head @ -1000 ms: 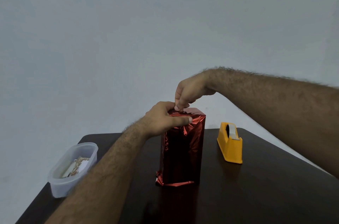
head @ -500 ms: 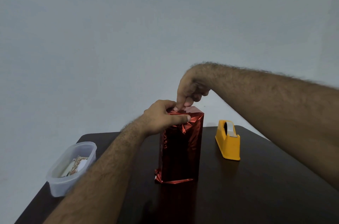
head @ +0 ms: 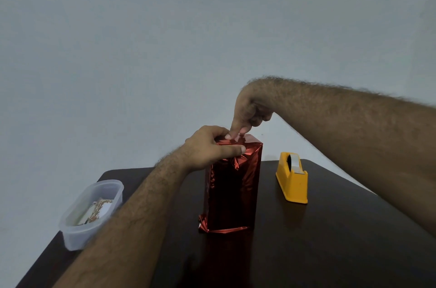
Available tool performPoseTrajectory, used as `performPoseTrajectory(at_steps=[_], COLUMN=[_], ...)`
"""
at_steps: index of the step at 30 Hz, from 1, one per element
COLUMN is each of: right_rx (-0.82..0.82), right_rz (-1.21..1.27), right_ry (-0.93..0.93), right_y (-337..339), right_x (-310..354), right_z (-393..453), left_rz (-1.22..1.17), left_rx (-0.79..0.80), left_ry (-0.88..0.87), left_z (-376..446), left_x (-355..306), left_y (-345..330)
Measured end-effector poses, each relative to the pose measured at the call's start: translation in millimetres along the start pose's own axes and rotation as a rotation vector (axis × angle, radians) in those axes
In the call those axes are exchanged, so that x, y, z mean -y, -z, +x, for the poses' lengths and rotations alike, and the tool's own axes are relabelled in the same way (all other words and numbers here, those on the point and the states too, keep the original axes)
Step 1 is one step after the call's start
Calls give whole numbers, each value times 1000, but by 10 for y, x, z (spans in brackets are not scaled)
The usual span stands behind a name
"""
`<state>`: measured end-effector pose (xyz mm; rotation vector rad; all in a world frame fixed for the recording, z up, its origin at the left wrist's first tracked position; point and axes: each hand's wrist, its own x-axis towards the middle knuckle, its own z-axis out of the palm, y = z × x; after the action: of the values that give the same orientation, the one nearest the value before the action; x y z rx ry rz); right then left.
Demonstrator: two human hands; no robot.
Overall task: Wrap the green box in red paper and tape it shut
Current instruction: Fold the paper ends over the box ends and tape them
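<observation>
the box (head: 232,184) is all covered in shiny red paper. the left hand (head: 210,148) grips the top fold; the right hand (head: 250,113) presses a fingertip down there. taping looks nearly done.

A dark, glossy bench (head: 330,252) fills the lower frame, its far corners rounded. Standing upright near the middle — the box wrapped in shiny red paper (head: 232,193), its bottom edge crumpled where it meets the surface and mirrored faintly in the polish. To its right, well apart, sits a yellow tape dispenser (head: 292,181) with a strip of tape at its top. Over at the left edge — a translucent plastic tub (head: 77,233), holding some patterned cards or papers.
</observation>
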<state>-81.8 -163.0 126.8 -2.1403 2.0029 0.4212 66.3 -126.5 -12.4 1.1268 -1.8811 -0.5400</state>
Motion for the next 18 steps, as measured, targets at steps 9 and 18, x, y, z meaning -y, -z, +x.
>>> performPoseTrajectory(at_steps=[9,18], right_rx=[-28,-83], right_rz=[54,343], right_ry=[-44,70], right_y=[-140,-130], right_x=[-289,-503], right_z=[115,126], left_rz=[-4,-35], left_rx=[3,-12], left_ry=[-1,16], left_z=[-43,-64], left_x=[-69,-93], left_y=[6,14])
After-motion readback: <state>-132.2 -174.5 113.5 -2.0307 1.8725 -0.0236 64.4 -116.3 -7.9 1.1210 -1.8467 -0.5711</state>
